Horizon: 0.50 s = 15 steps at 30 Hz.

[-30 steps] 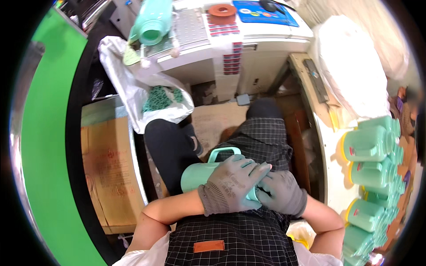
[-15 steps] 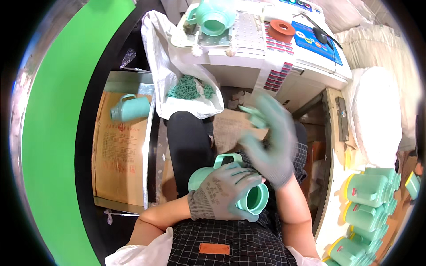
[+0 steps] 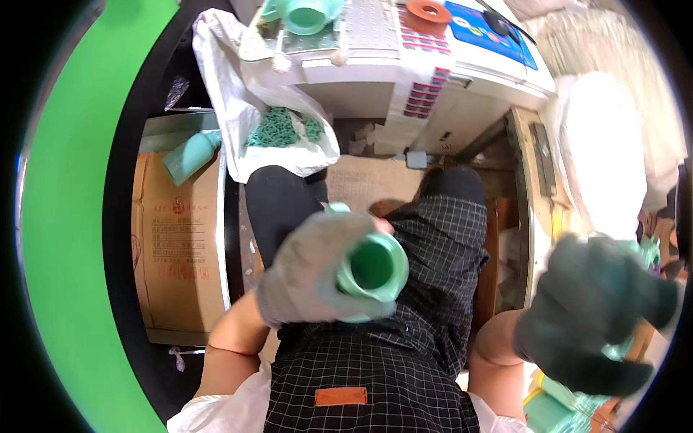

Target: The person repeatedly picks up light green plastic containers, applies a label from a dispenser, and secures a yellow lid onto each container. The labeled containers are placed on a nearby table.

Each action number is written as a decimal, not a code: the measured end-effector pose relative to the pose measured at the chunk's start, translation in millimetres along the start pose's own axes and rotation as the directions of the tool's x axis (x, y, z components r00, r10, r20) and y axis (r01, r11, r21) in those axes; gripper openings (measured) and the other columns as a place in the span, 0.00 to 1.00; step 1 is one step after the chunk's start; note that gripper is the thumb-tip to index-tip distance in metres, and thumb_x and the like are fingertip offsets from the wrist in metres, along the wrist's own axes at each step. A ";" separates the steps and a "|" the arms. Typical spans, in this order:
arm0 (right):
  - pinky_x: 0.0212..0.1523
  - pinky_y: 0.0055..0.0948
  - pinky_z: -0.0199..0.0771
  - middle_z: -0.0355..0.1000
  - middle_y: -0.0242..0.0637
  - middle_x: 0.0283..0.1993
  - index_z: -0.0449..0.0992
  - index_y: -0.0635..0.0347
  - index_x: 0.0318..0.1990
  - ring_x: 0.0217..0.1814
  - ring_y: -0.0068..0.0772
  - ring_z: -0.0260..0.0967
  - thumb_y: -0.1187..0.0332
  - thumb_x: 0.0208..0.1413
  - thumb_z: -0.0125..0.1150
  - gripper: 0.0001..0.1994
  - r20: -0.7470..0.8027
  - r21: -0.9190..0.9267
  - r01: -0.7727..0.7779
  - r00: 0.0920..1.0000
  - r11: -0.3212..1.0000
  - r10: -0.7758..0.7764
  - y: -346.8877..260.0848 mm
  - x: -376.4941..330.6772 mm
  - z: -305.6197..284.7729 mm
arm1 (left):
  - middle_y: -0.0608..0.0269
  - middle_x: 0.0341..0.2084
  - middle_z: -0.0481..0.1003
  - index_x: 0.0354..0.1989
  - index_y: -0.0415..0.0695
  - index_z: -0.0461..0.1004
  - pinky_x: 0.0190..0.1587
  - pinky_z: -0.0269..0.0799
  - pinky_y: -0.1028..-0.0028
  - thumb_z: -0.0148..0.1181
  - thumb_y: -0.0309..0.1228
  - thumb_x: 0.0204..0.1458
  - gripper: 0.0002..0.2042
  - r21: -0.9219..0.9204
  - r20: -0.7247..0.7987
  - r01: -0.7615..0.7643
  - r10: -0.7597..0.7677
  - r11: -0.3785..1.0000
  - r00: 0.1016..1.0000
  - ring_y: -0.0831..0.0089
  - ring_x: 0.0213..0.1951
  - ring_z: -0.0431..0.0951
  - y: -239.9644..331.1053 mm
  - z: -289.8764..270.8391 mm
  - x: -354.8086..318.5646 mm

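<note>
My left hand (image 3: 314, 270), in a grey work glove, is closed round a mint-green plastic jug (image 3: 395, 252) above my lap. The jug's round mouth is tilted up toward me, and the glove covers much of its body. Far to the right, my gloved right hand (image 3: 588, 310) is blurred, its thumb and fingers spread apart with nothing visible between them. It hangs over similar green jugs (image 3: 552, 411), partly hiding them.
Another green jug (image 3: 191, 157) lies on a cardboard box (image 3: 180, 231) at left. A white sack (image 3: 234, 130) holds green scraps (image 3: 274, 128). Ahead is a white machine (image 3: 361, 43) with a jug (image 3: 306, 18) and an orange tape roll (image 3: 427, 16). White bags (image 3: 603, 151) stand at right.
My right hand has swung from in front of my lap out to the far right. My left hand has lifted the jug slightly and turned its mouth more toward me. The whole view has shifted.
</note>
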State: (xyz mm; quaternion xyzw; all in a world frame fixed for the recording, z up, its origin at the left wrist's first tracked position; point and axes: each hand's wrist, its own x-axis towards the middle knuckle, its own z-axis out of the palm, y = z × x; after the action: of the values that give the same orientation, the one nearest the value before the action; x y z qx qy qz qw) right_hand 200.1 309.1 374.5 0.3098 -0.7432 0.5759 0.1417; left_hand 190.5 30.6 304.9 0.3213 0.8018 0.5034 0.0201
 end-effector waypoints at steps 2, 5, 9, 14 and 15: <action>0.59 0.41 0.77 0.77 0.45 0.54 0.77 0.67 0.58 0.54 0.43 0.77 0.64 0.67 0.57 0.18 0.196 -0.146 0.099 0.978 0.984 -0.069 -13.4 6.2 -6.8 | 0.54 0.49 0.79 0.61 0.41 0.72 0.53 0.79 0.64 0.86 0.34 0.37 0.40 -0.085 -0.136 0.094 -0.105 0.992 0.985 0.64 0.50 0.82 -0.6 -13.9 2.0; 0.60 0.41 0.76 0.77 0.46 0.55 0.77 0.68 0.58 0.55 0.44 0.76 0.65 0.66 0.58 0.18 0.331 -0.260 0.199 0.937 0.945 -0.106 -22.7 3.4 -3.4 | 0.58 0.49 0.80 0.65 0.41 0.67 0.58 0.76 0.66 0.83 0.29 0.37 0.42 -0.190 -0.280 0.249 -0.296 0.950 0.913 0.67 0.52 0.81 -2.7 -22.2 -5.2; 0.60 0.43 0.75 0.76 0.47 0.55 0.76 0.69 0.58 0.56 0.46 0.75 0.66 0.64 0.60 0.19 0.421 -0.345 0.298 0.897 0.890 -0.137 -31.9 -1.7 -1.7 | 0.57 0.51 0.79 0.65 0.41 0.66 0.59 0.75 0.66 0.80 0.27 0.37 0.42 -0.259 -0.406 0.289 -0.375 0.922 0.834 0.68 0.53 0.81 -0.9 -20.2 -17.1; 0.61 0.44 0.74 0.75 0.48 0.56 0.76 0.69 0.58 0.57 0.49 0.74 0.68 0.62 0.63 0.20 0.475 -0.398 0.367 0.867 0.841 -0.154 -50.0 -8.5 -10.7 | 0.55 0.52 0.78 0.65 0.40 0.67 0.59 0.77 0.66 0.77 0.25 0.39 0.40 -0.293 -0.478 0.299 -0.409 0.908 0.777 0.67 0.53 0.81 1.2 -23.0 -18.3; 0.61 0.44 0.73 0.75 0.49 0.56 0.76 0.70 0.58 0.57 0.49 0.74 0.68 0.61 0.63 0.20 0.512 -0.400 0.391 0.846 0.829 -0.152 -49.3 -5.2 -8.8 | 0.55 0.53 0.78 0.65 0.40 0.67 0.59 0.77 0.66 0.77 0.25 0.39 0.39 -0.327 -0.490 0.283 -0.418 0.902 0.765 0.67 0.53 0.81 -0.5 -21.0 -18.6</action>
State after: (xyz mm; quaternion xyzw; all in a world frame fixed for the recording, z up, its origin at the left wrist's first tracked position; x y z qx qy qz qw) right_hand 233.5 311.9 412.0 0.4960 -0.8225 0.2516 0.1188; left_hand 197.6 3.8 309.4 0.0022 0.7542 0.6519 -0.0787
